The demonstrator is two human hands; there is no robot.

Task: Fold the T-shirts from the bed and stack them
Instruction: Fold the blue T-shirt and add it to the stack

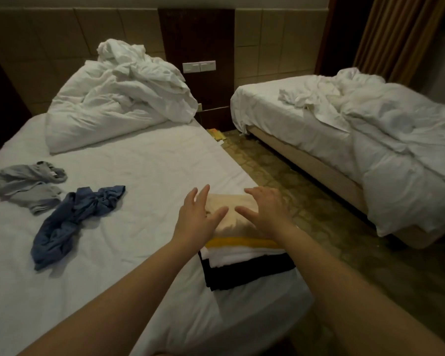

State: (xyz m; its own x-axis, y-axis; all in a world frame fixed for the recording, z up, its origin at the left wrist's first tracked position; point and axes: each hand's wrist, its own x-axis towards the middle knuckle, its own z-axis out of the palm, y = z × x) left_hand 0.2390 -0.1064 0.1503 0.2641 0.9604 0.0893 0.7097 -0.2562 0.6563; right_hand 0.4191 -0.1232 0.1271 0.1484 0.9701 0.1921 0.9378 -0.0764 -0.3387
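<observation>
Nearest me, the stack [247,273] sits at the right edge of the bed [139,170]: black at the bottom, then white, a yellow band, and the beige T-shirt [231,226] on top. My left hand [195,217] and right hand [265,209] are over that beige shirt, fingers straight and spread, gripping nothing (pressing or hovering, I cannot tell). They hide its sides. Further left, the blue T-shirt [70,219] and grey T-shirt [28,186] lie crumpled, just beside each other. Beyond is a heaped white duvet [118,98].

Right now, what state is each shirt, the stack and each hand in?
stack: folded shirts, layered neatly
beige T-shirt: folded, on top
blue T-shirt: crumpled, unfolded
grey T-shirt: crumpled, unfolded
left hand: open, spread over beige T-shirt
right hand: open, spread over beige T-shirt
</observation>
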